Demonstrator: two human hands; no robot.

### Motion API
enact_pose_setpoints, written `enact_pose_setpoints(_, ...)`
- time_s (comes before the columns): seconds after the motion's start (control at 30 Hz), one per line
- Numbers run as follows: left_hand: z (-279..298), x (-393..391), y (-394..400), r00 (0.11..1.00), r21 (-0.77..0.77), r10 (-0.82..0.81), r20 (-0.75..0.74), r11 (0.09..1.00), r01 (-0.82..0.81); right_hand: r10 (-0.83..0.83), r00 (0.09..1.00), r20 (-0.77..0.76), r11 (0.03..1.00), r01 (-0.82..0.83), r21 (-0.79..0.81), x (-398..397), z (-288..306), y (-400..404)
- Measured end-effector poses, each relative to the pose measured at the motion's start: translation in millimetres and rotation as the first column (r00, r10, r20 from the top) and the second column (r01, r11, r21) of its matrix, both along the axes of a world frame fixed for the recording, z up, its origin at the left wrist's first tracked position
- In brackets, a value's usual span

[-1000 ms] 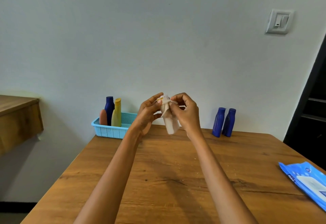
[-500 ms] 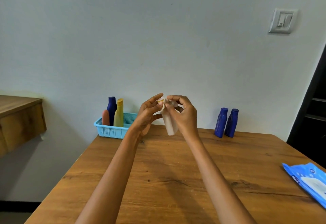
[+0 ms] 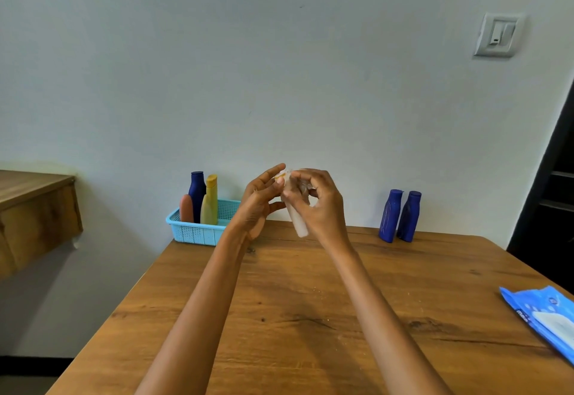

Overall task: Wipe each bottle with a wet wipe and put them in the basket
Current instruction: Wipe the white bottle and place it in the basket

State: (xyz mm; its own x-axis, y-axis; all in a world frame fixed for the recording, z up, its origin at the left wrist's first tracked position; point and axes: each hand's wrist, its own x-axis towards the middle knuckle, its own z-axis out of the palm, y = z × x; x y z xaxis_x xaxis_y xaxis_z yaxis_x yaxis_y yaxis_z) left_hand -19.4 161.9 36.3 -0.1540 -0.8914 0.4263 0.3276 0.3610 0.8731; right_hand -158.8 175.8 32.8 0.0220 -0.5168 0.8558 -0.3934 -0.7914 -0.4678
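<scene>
I hold a small pale bottle [image 3: 298,223] with a yellowish top above the far middle of the wooden table [image 3: 310,317]. My left hand [image 3: 259,205] pinches its top between thumb and fingers. My right hand [image 3: 320,205] is curled round the white wet wipe [image 3: 292,181] wrapped over the bottle's upper part. A light blue basket [image 3: 198,233] stands at the table's far left corner with a dark blue bottle [image 3: 197,191], a yellow bottle [image 3: 211,202] and a pinkish bottle [image 3: 186,208] upright in it. Two dark blue bottles [image 3: 400,216] stand side by side at the far right.
A blue pack of wet wipes [image 3: 546,320] lies at the table's right edge. A white wall runs right behind the table, with a light switch [image 3: 497,35] high on the right. A wooden shelf [image 3: 34,208] juts out on the left; a dark doorway is at the right.
My right hand has slid the wipe up and over the bottle's top, with its fingers curling more. My left hand has stayed at the cap. The bottles on the table have not moved.
</scene>
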Motion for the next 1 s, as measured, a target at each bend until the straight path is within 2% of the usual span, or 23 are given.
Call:
enact_pose_setpoints(0.1, -2, 1, -1, 1.000, 0.008, 0.009, 0.014, 1.000, -0.009, -0.037, 0.999, 0.019, 0.998, 0.036, 0.053, -2, -3, -3)
enact_pose_setpoints(0.2, -2, -1, 0, 0.999, 0.009, 0.008, 0.036, 1.000, -0.008, -0.095, 0.994, 0.054, 0.967, 0.080, 0.243, -9, -5, -5)
enact_pose_setpoints(0.27, -2, -2, 0, 0.999, 0.009, 0.011, 0.036, 1.000, -0.012, -0.099, 0.995, -0.010, 0.940, 0.096, 0.327, -15, -4, -7)
enact_pose_setpoints(0.37, -1, -3, 0, 1.000, 0.007, 0.020, 0.024, 1.000, -0.020, -0.091, 0.994, -0.060, 0.943, 0.105, 0.317, -20, 1, -8)
enact_pose_setpoints(0.47, 0, -6, 2, 1.000, -0.004, 0.006, 0.026, 1.000, -0.006, -0.092, 0.992, 0.085, 0.971, 0.070, 0.228, -17, 4, -2)
enact_pose_setpoints(0.57, 1, -7, 3, 1.000, -0.018, 0.024, -0.008, 1.000, -0.024, 0.019, 0.992, 0.126, 0.982, -0.042, 0.182, -12, 10, 4)
enact_pose_setpoints(0.63, 1, -4, 2, 0.998, -0.021, 0.058, -0.035, 0.998, -0.058, 0.082, 0.993, 0.083, 0.972, -0.098, 0.214, -13, 12, 5)
enact_pose_setpoints(0.73, 0, -3, 1, 0.995, -0.013, 0.093, -0.046, 0.996, -0.093, 0.031, 1.000, -0.008, 0.966, -0.027, 0.259, -18, 9, 1)
enact_pose_setpoints(0.83, -1, -4, 0, 0.995, -0.007, 0.083, -0.047, 0.997, -0.083, -0.016, 0.999, 0.042, 0.968, 0.005, 0.252, -19, 7, 1)
enact_pose_setpoints(0.9, -2, -5, -1, 0.996, -0.011, 0.079, -0.050, 0.997, -0.080, 0.017, 0.997, 0.073, 0.975, -0.033, 0.221, -16, 10, 3)
enact_pose_setpoints(1.0, -3, -6, -1, 0.993, -0.015, 0.092, -0.070, 0.995, -0.094, 0.101, 0.995, -0.006, 0.963, -0.096, 0.252, -13, 13, 6)
